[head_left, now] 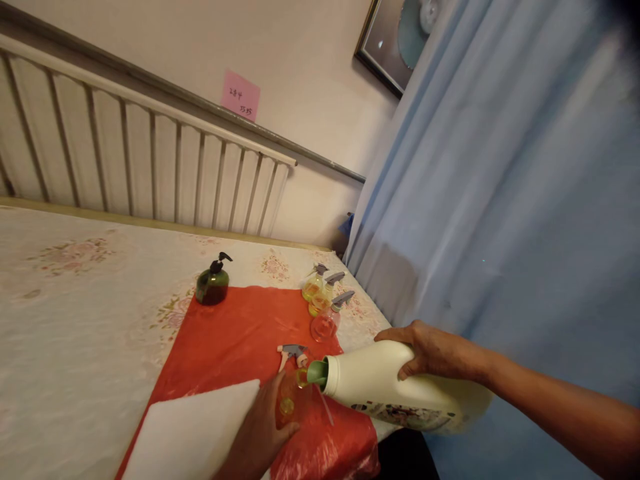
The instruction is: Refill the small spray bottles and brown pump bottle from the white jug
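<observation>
My right hand [431,351] grips a large cream-coloured detergent jug [367,373] from above, tipped onto its side. The green pouring spout [317,373] of the jug meets the mouth of a small clear bottle [294,402], which my left hand [267,423] holds with fingers wrapped round it. Some yellow liquid shows in the bottle, though fingers hide part of it. Just beyond lies a grey and pink spray trigger head [292,353] with its thin tube [327,408] apparently showing nearer me.
Red plastic sheeting [240,333] covers part of the flowered tablecloth [65,320]. On it or beside it stand a green pump bottle [213,288] and three spray bottles, the nearest a pink spray bottle [325,325]. A white sheet [190,433] lies at left; a blue curtain [500,200] hangs at right.
</observation>
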A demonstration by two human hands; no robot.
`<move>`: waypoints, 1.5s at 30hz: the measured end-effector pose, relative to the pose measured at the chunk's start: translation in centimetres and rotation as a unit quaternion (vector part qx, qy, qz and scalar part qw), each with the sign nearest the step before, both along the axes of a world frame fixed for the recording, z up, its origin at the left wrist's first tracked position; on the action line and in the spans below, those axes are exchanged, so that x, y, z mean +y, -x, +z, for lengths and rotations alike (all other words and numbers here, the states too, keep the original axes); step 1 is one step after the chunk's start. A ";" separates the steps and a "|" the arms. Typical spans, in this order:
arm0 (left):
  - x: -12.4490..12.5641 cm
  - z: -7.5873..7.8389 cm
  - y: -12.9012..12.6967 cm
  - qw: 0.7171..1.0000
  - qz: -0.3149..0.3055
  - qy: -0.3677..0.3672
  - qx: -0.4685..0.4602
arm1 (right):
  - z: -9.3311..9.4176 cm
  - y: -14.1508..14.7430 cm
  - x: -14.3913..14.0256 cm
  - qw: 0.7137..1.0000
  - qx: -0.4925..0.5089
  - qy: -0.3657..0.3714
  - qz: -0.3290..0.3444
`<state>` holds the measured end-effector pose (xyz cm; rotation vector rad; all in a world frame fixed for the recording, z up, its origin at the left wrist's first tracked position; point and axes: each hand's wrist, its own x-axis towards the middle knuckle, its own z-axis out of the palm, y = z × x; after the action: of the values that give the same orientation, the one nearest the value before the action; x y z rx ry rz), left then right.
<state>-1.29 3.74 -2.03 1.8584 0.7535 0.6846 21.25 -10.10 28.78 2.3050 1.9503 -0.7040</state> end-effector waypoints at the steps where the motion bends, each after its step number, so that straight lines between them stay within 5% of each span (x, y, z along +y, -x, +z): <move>1: 0.0 0.1 0.0 1.000 -0.001 0.002 0.000 | 0.1 0.1 0.0 1.000 -0.004 0.001 -0.001; 45: 0.0 -0.5 0.0 0.999 0.005 -0.017 -0.051 | 0.7 0.3 1.0 0.999 -0.040 0.013 0.017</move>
<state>-1.32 3.70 -2.49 1.8377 0.6889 0.7956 20.97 -9.13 29.50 2.2426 1.9292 -0.6218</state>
